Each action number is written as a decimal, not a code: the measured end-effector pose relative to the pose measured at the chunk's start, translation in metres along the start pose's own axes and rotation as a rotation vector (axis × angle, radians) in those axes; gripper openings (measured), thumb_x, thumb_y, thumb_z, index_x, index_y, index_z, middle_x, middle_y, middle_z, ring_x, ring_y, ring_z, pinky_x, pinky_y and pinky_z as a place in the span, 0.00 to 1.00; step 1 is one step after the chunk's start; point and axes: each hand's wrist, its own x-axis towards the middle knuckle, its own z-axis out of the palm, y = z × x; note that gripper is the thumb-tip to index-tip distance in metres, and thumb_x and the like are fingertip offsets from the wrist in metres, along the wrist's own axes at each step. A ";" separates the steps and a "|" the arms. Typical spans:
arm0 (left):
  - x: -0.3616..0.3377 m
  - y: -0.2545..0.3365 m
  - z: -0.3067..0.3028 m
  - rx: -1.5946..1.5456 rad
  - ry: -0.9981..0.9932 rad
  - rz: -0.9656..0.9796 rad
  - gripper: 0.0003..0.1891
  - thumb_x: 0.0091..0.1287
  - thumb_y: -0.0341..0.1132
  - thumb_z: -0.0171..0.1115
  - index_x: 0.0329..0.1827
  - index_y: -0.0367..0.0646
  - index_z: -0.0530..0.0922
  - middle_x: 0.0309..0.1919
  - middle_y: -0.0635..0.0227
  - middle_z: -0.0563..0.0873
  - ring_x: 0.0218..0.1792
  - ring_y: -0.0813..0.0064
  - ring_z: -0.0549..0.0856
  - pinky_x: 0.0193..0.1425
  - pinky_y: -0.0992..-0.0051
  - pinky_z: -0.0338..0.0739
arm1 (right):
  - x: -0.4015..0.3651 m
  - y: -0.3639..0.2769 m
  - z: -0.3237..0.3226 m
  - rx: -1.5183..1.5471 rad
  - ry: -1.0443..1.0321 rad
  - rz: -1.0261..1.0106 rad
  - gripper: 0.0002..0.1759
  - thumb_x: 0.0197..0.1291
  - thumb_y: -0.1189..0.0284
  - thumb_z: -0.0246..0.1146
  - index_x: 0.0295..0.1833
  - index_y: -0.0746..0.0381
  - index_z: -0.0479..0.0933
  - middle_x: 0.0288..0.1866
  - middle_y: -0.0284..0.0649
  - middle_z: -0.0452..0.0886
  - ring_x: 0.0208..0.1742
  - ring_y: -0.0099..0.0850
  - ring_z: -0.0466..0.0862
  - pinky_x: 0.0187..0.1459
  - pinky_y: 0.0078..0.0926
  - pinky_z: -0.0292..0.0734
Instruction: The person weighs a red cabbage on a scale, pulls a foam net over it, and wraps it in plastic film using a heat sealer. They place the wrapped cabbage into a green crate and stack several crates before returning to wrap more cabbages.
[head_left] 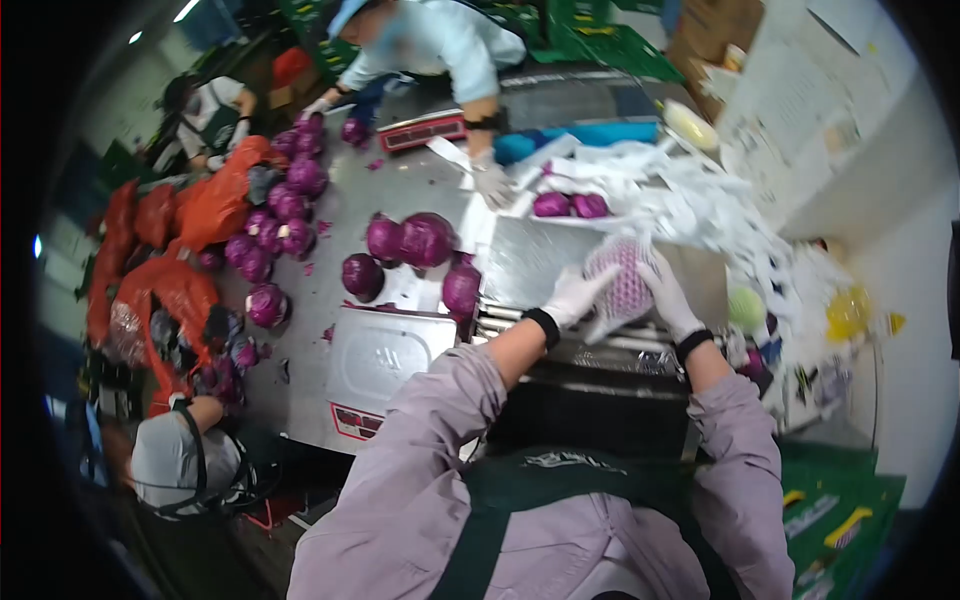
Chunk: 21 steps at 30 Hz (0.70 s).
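Between my two gloved hands is a red cabbage (622, 278) in a white foam net, held over the metal wrapping station (515, 262). My left hand (574, 298) presses on its left side with the fingers bent around it. On the opposite side my right hand (668, 292) grips the netted cabbage near its top. Loose white net hangs below it. Left of the station lie several bare red cabbages (427, 240). Two smaller wrapped-looking purple cabbages (570, 205) rest just beyond the metal plate.
A weighing scale (390, 355) stands to my left, another scale (422, 130) farther back. White foam nets (665, 180) pile up at the far right. Across the table a co-worker's gloved hand (490, 180) touches the white material. Orange sacks (225, 200) and more cabbages line the left side.
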 end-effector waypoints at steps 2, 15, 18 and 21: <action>0.002 0.006 -0.006 0.184 0.128 0.052 0.50 0.54 0.60 0.69 0.68 0.26 0.63 0.56 0.42 0.79 0.56 0.58 0.81 0.60 0.66 0.75 | 0.005 0.018 -0.016 -0.094 -0.020 0.008 0.37 0.68 0.62 0.58 0.74 0.69 0.53 0.70 0.49 0.66 0.70 0.32 0.66 0.70 0.29 0.57; -0.058 0.009 -0.106 1.348 -0.586 0.933 0.25 0.52 0.35 0.65 0.57 0.61 0.79 0.65 0.67 0.73 0.64 0.58 0.72 0.67 0.60 0.66 | -0.082 -0.015 -0.070 -1.039 -0.500 -0.450 0.09 0.52 0.72 0.63 0.39 0.50 0.83 0.51 0.31 0.80 0.52 0.38 0.76 0.53 0.37 0.71; -0.068 -0.014 -0.093 1.113 -0.368 0.843 0.11 0.55 0.35 0.65 0.42 0.53 0.84 0.56 0.72 0.82 0.60 0.59 0.76 0.66 0.61 0.67 | -0.099 -0.008 -0.065 -0.880 -0.317 -0.310 0.04 0.55 0.71 0.62 0.35 0.57 0.81 0.45 0.36 0.81 0.53 0.40 0.76 0.52 0.39 0.71; -0.114 -0.013 -0.080 0.892 -0.092 0.397 0.09 0.66 0.36 0.59 0.33 0.39 0.78 0.30 0.52 0.81 0.38 0.55 0.81 0.43 0.61 0.74 | -0.124 -0.033 -0.062 -0.678 -0.362 0.076 0.07 0.62 0.71 0.57 0.37 0.62 0.76 0.35 0.46 0.81 0.43 0.46 0.81 0.47 0.39 0.75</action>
